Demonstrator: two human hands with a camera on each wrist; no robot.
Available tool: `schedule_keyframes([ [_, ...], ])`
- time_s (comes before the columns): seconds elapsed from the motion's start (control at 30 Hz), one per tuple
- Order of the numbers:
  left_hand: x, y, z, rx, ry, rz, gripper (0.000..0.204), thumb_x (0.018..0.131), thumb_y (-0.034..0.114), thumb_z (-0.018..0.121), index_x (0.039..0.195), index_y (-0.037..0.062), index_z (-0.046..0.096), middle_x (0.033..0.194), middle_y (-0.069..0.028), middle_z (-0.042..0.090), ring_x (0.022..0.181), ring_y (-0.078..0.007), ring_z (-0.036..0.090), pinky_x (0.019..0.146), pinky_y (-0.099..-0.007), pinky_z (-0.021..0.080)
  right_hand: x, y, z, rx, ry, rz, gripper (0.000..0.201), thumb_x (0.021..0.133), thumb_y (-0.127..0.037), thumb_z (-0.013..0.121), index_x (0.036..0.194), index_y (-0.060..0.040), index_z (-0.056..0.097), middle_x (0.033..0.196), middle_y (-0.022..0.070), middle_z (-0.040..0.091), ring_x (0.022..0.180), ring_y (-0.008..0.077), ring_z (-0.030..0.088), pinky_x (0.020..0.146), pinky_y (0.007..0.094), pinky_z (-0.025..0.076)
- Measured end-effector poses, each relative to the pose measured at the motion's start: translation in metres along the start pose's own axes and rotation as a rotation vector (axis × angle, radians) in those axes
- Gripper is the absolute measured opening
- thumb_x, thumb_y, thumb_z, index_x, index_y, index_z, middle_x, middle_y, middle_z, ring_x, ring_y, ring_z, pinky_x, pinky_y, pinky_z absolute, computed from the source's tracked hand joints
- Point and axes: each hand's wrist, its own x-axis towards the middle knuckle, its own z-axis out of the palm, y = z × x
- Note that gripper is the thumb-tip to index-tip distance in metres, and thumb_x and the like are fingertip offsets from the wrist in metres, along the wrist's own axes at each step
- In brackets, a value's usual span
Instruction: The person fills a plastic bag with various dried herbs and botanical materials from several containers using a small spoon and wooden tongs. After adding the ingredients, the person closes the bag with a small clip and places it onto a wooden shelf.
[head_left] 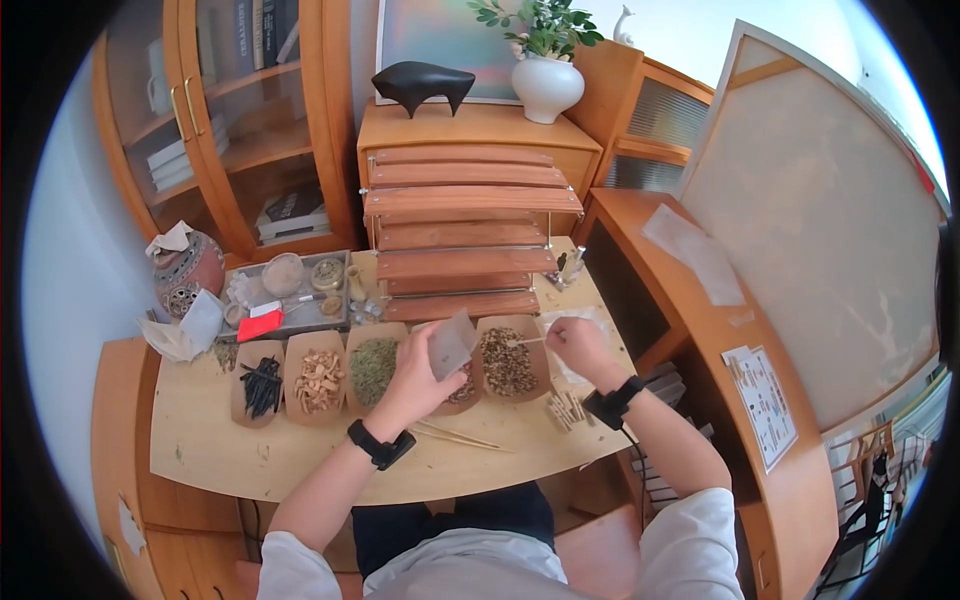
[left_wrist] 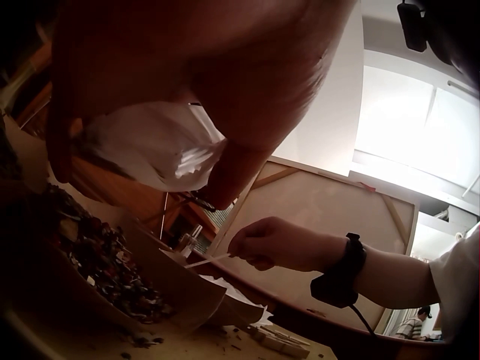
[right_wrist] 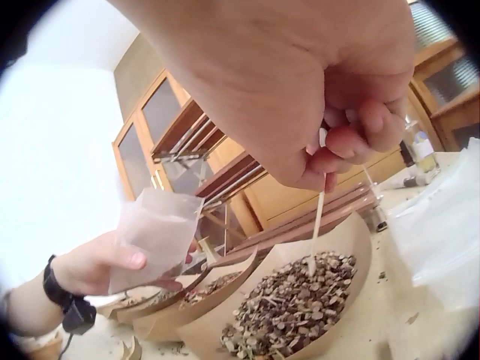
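Note:
My left hand (head_left: 408, 384) holds up a small translucent pouch (head_left: 453, 345) above the paper trays, thumb on its near face. Over to the right, my right hand (head_left: 580, 350) pinches a thin pale stick (right_wrist: 318, 221). The lower end of that stick reaches into a brown paper tray of chopped brown dried pieces (right_wrist: 296, 300). Left of this tray is one with reddish mixed bits (head_left: 464, 391), partly hidden by the left hand. Farther left stand trays of green dried herb (head_left: 372, 372), pale brown slices (head_left: 319, 380) and dark strips (head_left: 262, 387).
Behind the trays stands a slatted wooden rack (head_left: 460, 264). A grey tray (head_left: 300, 328) of small dishes and a red-ended tool lies back left, beside a patterned jar (head_left: 197, 268). Short sticks (head_left: 566, 410), long thin sticks (head_left: 460, 437) and clear bags (right_wrist: 442, 232) lie on the table.

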Motion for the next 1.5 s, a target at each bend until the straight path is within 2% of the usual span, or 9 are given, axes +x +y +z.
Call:
schedule_keyframes([
  [0.17, 0.001, -0.003, 0.004, 0.007, -0.025, 0.018, 0.087, 0.079, 0.025, 0.080, 0.148, 0.0019, 0.032, 0.144, -0.0249, 0.041, 0.137, -0.0393, 0.039, 0.115, -0.0466, 0.033, 0.013, 0.014, -0.008, 0.076, 0.120, -0.075, 0.013, 0.088, -0.013, 0.064, 0.090, -0.0013, 0.070, 0.091, 0.0180, 0.069, 0.087, 0.0375, 0.066, 0.077, 0.0437, 0.052],
  [0.4, 0.001, -0.002, 0.005, 0.011, -0.044, 0.011, 0.087, 0.078, 0.024, 0.081, 0.146, -0.0005, 0.032, 0.144, -0.0252, 0.040, 0.137, -0.0394, 0.038, 0.115, -0.0461, 0.033, -0.005, 0.019, -0.007, 0.027, -0.051, -0.292, 0.011, 0.087, -0.011, 0.065, 0.090, -0.0004, 0.069, 0.093, 0.0169, 0.068, 0.088, 0.0368, 0.065, 0.077, 0.0437, 0.052],
  [0.6, 0.001, -0.001, 0.009, 0.022, -0.068, 0.050, 0.086, 0.078, 0.024, 0.081, 0.145, -0.0012, 0.033, 0.144, -0.0246, 0.040, 0.137, -0.0392, 0.038, 0.115, -0.0462, 0.033, -0.014, 0.023, -0.018, 0.019, 0.026, -0.068, 0.014, 0.087, -0.012, 0.065, 0.093, -0.0013, 0.072, 0.091, 0.0180, 0.070, 0.086, 0.0368, 0.066, 0.077, 0.0425, 0.052],
  [0.7, 0.001, 0.001, 0.010, 0.029, -0.078, 0.051, 0.086, 0.078, 0.025, 0.081, 0.145, -0.0012, 0.033, 0.144, -0.0241, 0.039, 0.138, -0.0391, 0.037, 0.116, -0.0461, 0.032, -0.016, 0.027, -0.006, 0.129, -0.140, 0.069, 0.018, 0.087, -0.014, 0.065, 0.097, -0.0004, 0.072, 0.089, 0.0196, 0.070, 0.081, 0.0342, 0.067, 0.075, 0.0405, 0.053],
  [0.8, 0.000, 0.001, 0.011, 0.036, -0.086, 0.048, 0.086, 0.078, 0.025, 0.081, 0.145, -0.0011, 0.033, 0.144, -0.0240, 0.039, 0.138, -0.0391, 0.037, 0.116, -0.0461, 0.032, -0.013, 0.042, 0.018, 0.245, -0.192, 0.126, 0.023, 0.087, -0.017, 0.066, 0.097, 0.0020, 0.073, 0.082, 0.0164, 0.071, 0.073, 0.0265, 0.066, 0.072, 0.0377, 0.052],
  [0.9, 0.000, 0.000, 0.011, 0.045, -0.092, 0.050, 0.086, 0.078, 0.025, 0.081, 0.145, -0.0011, 0.033, 0.145, -0.0240, 0.039, 0.139, -0.0390, 0.036, 0.116, -0.0461, 0.032, -0.018, 0.019, 0.014, 0.433, -0.269, 0.400, 0.023, 0.091, -0.018, 0.066, 0.096, 0.0028, 0.074, 0.072, 0.0056, 0.065, 0.063, 0.0132, 0.057, 0.059, 0.0297, 0.046],
  [1.0, 0.000, 0.002, 0.010, 0.048, -0.095, 0.048, 0.085, 0.078, 0.025, 0.080, 0.145, -0.0011, 0.034, 0.145, -0.0239, 0.038, 0.139, -0.0388, 0.035, 0.117, -0.0461, 0.032, -0.017, 0.022, 0.018, 0.546, -0.325, 0.525, 0.021, 0.092, -0.017, 0.065, 0.097, 0.0022, 0.073, 0.070, 0.0014, 0.058, 0.059, 0.0104, 0.049, 0.054, 0.0268, 0.039],
  [1.3, 0.001, 0.001, 0.012, 0.080, -0.058, 0.050, 0.083, 0.078, 0.025, 0.079, 0.143, -0.0013, 0.035, 0.141, -0.0252, 0.042, 0.136, -0.0414, 0.037, 0.114, -0.0470, 0.034, -0.018, 0.023, -0.007, 0.875, -0.386, 0.543, 0.019, 0.094, -0.014, 0.065, 0.095, 0.0045, 0.068, 0.072, -0.0019, 0.050, 0.060, 0.0080, 0.042, 0.054, 0.0240, 0.035],
  [1.5, 0.006, 0.001, 0.016, 0.107, -0.070, 0.020, 0.085, 0.078, 0.027, 0.080, 0.144, -0.0024, 0.035, 0.142, -0.0257, 0.042, 0.135, -0.0421, 0.037, 0.114, -0.0477, 0.033, -0.004, -0.001, -0.038, 0.882, -0.362, 0.506, 0.019, 0.094, -0.016, 0.065, 0.094, 0.0014, 0.070, 0.069, -0.0023, 0.049, 0.059, 0.0085, 0.044, 0.054, 0.0246, 0.037],
])
